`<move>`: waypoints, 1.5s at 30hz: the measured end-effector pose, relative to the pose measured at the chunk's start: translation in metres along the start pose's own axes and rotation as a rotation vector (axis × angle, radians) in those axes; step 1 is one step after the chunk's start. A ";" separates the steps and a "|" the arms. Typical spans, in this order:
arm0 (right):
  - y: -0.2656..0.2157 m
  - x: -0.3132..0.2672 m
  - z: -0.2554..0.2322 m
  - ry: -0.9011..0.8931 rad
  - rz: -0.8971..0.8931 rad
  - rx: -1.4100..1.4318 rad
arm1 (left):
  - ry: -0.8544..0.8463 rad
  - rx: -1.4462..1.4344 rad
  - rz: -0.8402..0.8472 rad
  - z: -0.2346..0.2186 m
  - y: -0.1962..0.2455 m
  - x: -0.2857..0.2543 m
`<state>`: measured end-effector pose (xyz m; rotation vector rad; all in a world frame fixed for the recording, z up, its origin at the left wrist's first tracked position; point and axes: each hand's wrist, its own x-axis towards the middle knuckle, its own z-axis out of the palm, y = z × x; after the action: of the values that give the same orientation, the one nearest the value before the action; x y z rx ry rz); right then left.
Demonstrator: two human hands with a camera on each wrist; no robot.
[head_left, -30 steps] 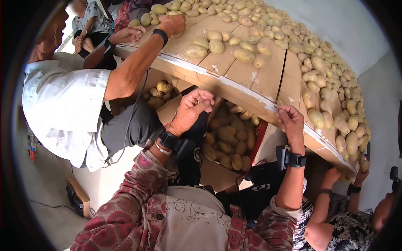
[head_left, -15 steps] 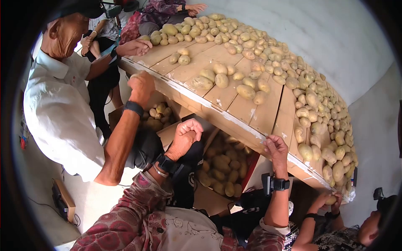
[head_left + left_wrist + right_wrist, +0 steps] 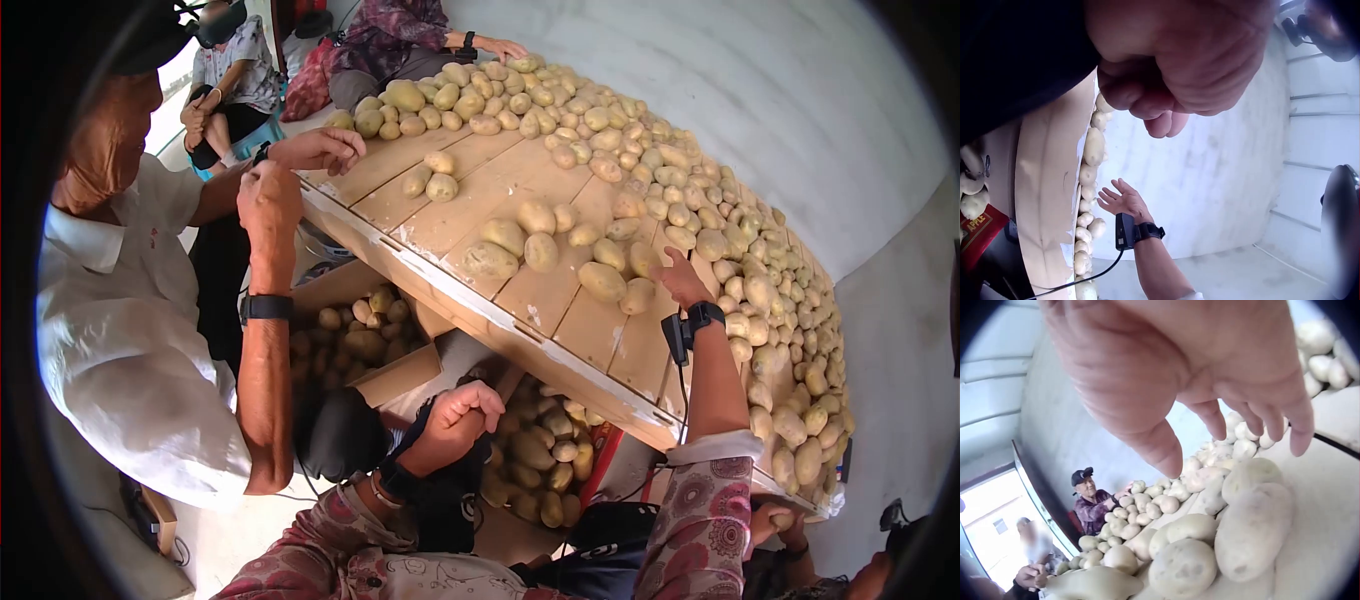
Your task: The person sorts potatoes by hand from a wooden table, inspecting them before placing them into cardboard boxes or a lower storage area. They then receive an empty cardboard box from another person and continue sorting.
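My right hand (image 3: 685,280) reaches over the plank table (image 3: 480,215), fingers spread and slightly bent. Just left of its fingertips lies a loose group of potatoes (image 3: 602,282). In the right wrist view the hand (image 3: 1191,369) hangs above large potatoes (image 3: 1254,531), its thumb and fingers apart and nothing between them. My left hand (image 3: 450,430) is held in front of the table edge, above my lap, with fingers loosely curled and no object showing in it. A box (image 3: 598,470) with a red side, full of potatoes, stands below, beside that hand.
A long heap of potatoes (image 3: 790,340) lines the table's far and right sides. A white-shirted person (image 3: 130,340) sits at left by another potato box (image 3: 400,375). Other people sit at the far end and lower right. A cable (image 3: 684,400) hangs from my right wrist device.
My right hand has left the table's front edge and moved forward over the planks, its fingers opening out. My left hand stays low, loosely curled. The white-shirted person's hand has drawn back from the potatoes.
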<state>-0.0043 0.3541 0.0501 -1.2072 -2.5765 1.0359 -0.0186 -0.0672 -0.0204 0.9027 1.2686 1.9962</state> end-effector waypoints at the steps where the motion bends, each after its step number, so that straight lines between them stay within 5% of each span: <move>1: -0.005 0.009 0.000 -0.067 0.059 -0.008 | -0.028 0.071 0.009 -0.001 -0.002 0.001; 6: -0.008 0.059 0.028 -0.133 0.144 -0.222 | -0.036 0.199 -0.002 0.008 0.008 0.008; 8: -0.002 0.066 0.035 -0.059 0.129 -0.153 | -0.019 0.172 -0.052 0.010 0.009 0.008; 11: 0.003 0.084 0.040 -0.238 -0.037 0.139 | -0.041 0.228 -0.056 0.013 0.018 0.010; 16: -0.024 0.053 0.042 -0.315 -0.074 -0.224 | -0.022 0.207 -0.031 0.011 0.013 0.006; 20: -0.030 0.015 0.031 -0.253 -0.074 -0.241 | -0.002 0.161 -0.039 0.014 0.015 -0.001; 25: 0.013 0.025 0.058 0.015 -0.372 -0.220 | -0.042 0.204 0.088 0.021 0.015 -0.003; 27: 0.008 0.013 0.058 -0.070 -0.352 -0.122 | -0.058 0.228 0.165 0.021 0.013 -0.005; 29: 0.017 0.013 0.066 0.060 -0.302 -0.230 | -0.075 0.254 0.243 0.019 0.001 -0.003; 34: -0.014 -0.036 0.063 -0.035 -0.239 -0.111 | -0.062 0.278 0.235 0.023 0.005 -0.008; 39: -0.016 -0.054 0.077 0.099 -0.196 -0.251 | -0.016 0.282 0.169 0.032 0.009 -0.012; 45: -0.015 -0.072 0.084 0.149 -0.208 -0.267 | -0.011 0.320 0.280 0.038 -0.001 -0.011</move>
<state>0.0042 0.2507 0.0085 -0.9938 -2.7102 0.5538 0.0183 -0.0557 -0.0118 1.3039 1.5561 2.0228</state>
